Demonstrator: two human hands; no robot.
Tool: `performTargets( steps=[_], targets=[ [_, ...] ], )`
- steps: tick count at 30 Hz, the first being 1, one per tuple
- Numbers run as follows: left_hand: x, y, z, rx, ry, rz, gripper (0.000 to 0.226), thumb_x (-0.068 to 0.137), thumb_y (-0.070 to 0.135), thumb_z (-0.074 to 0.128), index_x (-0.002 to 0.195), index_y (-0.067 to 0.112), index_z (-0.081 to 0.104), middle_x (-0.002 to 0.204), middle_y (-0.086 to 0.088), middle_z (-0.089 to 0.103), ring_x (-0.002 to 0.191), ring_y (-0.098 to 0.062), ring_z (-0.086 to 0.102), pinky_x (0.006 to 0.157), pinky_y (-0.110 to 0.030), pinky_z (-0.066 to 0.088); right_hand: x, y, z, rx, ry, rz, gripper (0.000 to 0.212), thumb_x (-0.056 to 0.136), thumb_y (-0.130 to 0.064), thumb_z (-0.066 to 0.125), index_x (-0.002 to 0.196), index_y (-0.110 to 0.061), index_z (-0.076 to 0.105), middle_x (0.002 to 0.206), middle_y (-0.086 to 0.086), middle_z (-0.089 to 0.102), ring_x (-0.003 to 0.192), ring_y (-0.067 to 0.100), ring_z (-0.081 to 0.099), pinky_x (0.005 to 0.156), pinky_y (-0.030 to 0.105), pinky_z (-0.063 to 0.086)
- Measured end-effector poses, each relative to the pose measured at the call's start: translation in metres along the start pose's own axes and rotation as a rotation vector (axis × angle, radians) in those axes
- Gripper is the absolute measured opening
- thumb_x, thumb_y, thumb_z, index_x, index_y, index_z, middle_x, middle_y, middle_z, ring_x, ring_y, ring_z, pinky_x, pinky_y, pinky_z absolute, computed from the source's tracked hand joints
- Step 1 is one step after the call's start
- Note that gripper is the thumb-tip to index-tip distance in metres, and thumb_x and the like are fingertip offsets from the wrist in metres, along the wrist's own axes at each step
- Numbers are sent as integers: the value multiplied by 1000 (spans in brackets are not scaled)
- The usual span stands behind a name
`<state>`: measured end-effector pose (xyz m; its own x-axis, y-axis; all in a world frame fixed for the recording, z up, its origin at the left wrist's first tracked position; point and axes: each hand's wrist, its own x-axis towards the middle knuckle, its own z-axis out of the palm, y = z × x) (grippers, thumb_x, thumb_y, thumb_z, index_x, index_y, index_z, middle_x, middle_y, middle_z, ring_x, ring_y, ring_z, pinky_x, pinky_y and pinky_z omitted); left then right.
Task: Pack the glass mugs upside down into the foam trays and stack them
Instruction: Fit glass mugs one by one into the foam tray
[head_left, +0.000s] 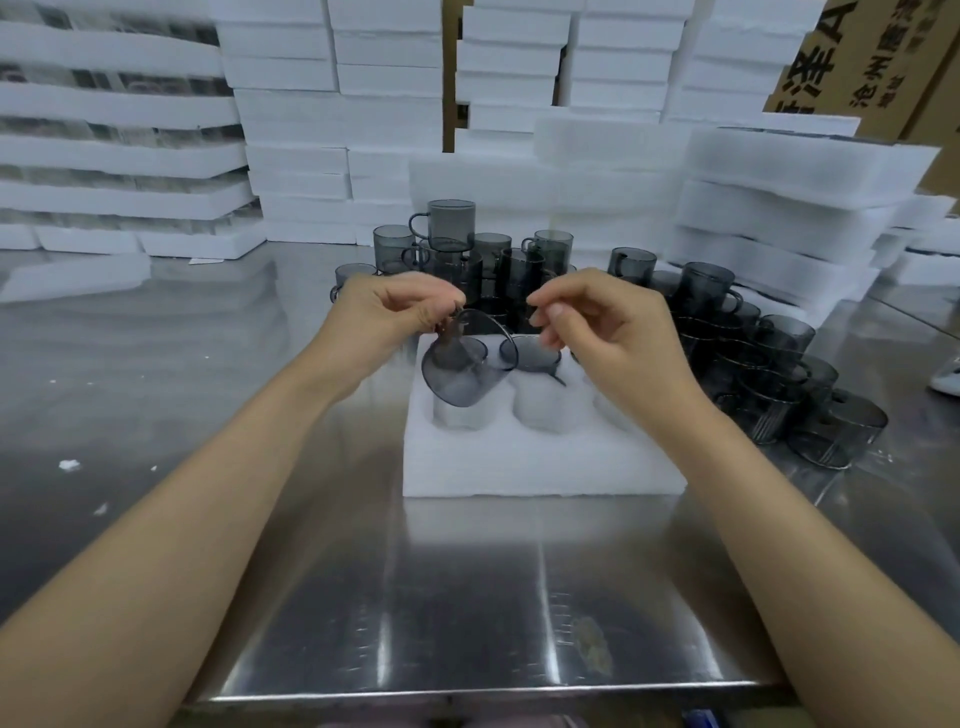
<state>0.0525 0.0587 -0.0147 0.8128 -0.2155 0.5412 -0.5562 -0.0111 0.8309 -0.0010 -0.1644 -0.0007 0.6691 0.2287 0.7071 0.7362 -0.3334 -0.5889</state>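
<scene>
A white foam tray (535, 462) with round pockets lies on the steel table in front of me. My left hand (387, 317) pinches a smoky grey glass mug (465, 371) by its handle, tilted above the tray's near-left pocket. A second grey mug (530, 353) sits in a back-row pocket; my right hand (597, 327) hovers over it with fingers curled, and whether it touches this mug is unclear. Many more grey mugs (498, 260) stand piled behind the tray and to its right (779, 374).
Stacks of white foam trays (789, 208) rise at the back right, and more fill the rear (337, 130) and left (114, 130). Cardboard boxes (872, 57) stand at the far right. Foam crumbs (69, 464) dot the steel table (467, 597) at left.
</scene>
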Motion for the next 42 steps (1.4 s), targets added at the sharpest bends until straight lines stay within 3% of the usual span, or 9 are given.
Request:
performTargets(
  steps=[6, 11, 15, 18, 21, 23, 28, 33, 42],
  targets=[
    [-2, -9, -5, -98, -67, -123, 15, 76, 25, 65, 82, 23, 79, 88, 7, 74, 84, -8, 67, 74, -18, 51, -5, -2, 7, -133, -242, -51, 25, 88, -18, 65, 112, -21, 67, 114, -2, 60, 95, 12, 60, 80, 23, 49],
    [-5, -13, -12, -135, -225, -202, 23, 69, 37, 74, 87, 24, 80, 92, 3, 76, 90, -8, 69, 77, -17, 52, -7, 2, 9, -140, -331, -104, 18, 84, -27, 71, 95, -13, 70, 126, -5, 53, 110, 8, 55, 88, 32, 51],
    [-7, -16, -17, -44, -224, -187, 53, 57, 70, 77, 89, 27, 79, 100, 3, 74, 95, -25, 55, 79, -40, 41, -8, 1, 10, -161, -340, -161, 18, 84, -25, 72, 90, -9, 69, 125, 0, 53, 103, 12, 59, 90, 40, 48],
    [-9, -18, -20, 3, -311, -179, 55, 63, 74, 68, 95, 31, 78, 115, 4, 70, 107, -28, 55, 102, -62, 35, -10, -5, 14, -175, -363, -158, 16, 82, -25, 74, 85, -10, 70, 121, 2, 53, 95, 14, 58, 90, 39, 47],
    [-11, -15, -21, -5, -362, -213, 64, 70, 77, 58, 108, 27, 75, 124, -3, 67, 113, -48, 49, 107, -68, 23, -11, -9, 15, -200, -410, -131, 14, 83, -23, 72, 83, -10, 68, 122, 2, 49, 97, 15, 53, 93, 36, 44],
    [-11, -13, -20, 25, -386, -203, 61, 73, 75, 59, 106, 27, 75, 129, -1, 64, 121, -46, 48, 106, -70, 26, -11, -10, 14, -199, -455, -94, 12, 84, -21, 70, 82, -10, 65, 122, 3, 47, 100, 16, 51, 94, 36, 43],
    [-11, -11, -17, 36, -366, -254, 36, 67, 59, 74, 88, 29, 78, 138, 4, 55, 127, -27, 51, 111, -60, 28, -12, -10, 13, -201, -502, -62, 9, 87, -15, 68, 85, -8, 64, 127, 3, 47, 116, 20, 49, 100, 43, 39],
    [-8, -10, -18, -9, -420, -325, 16, 69, 45, 69, 71, 29, 72, 143, 6, 49, 129, -19, 50, 112, -45, 31, -12, -11, 12, -209, -497, -55, 8, 84, -13, 69, 84, -9, 63, 133, -4, 49, 121, 19, 46, 102, 42, 37],
    [-8, -4, -19, -87, -469, -360, 45, 49, 63, 85, 75, 28, 76, 134, 10, 57, 126, -7, 52, 99, -24, 37, -12, -8, 14, -261, -423, -160, 18, 90, -26, 61, 84, -10, 67, 134, -2, 56, 109, 16, 48, 97, 35, 39]
  ],
)
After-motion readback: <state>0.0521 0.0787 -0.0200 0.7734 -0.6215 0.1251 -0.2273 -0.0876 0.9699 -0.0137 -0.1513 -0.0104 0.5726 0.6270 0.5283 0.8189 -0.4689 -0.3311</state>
